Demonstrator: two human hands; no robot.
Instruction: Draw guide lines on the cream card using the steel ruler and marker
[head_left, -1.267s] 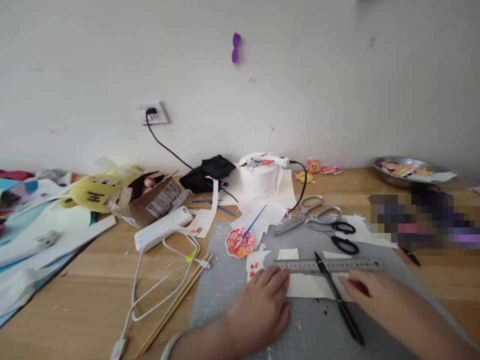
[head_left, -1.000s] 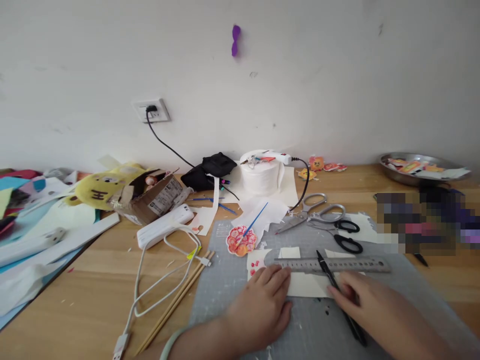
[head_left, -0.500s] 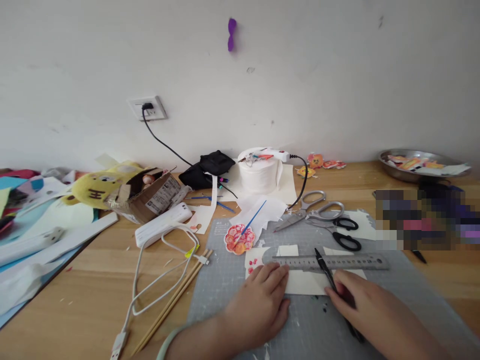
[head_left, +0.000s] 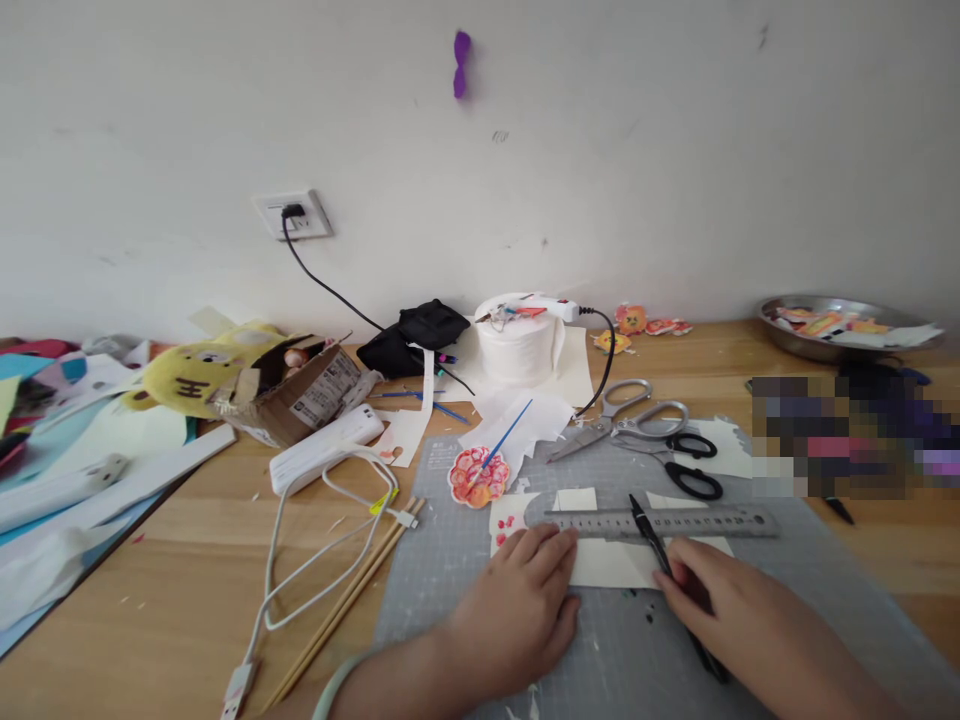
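My left hand (head_left: 525, 600) lies flat, fingers stretched out, on a cream paper strip (head_left: 611, 565) with small red spots at its left end. Its fingertips touch the lower edge of a metal ruler (head_left: 720, 522), which lies across the strip. In my right hand (head_left: 720, 610) a slim black pen (head_left: 651, 535) is held between thumb and fingers. The pen's far end crosses over the ruler, and its other end comes out below the hand. Under all this is a grey cutting mat (head_left: 427, 560).
Behind the ruler lie silver scissors (head_left: 649, 425) and black-handled scissors (head_left: 694, 483). A painted paper flower (head_left: 478, 477) with a blue stick on it is left of the strip. Farther back stand a white paper roll (head_left: 517, 350) and a metal bowl (head_left: 802, 345); a white cable (head_left: 274, 540) loops left.
Both hands, the ruler and the pen keep nearly the same places. My right thumb has shifted very slightly along the pen.
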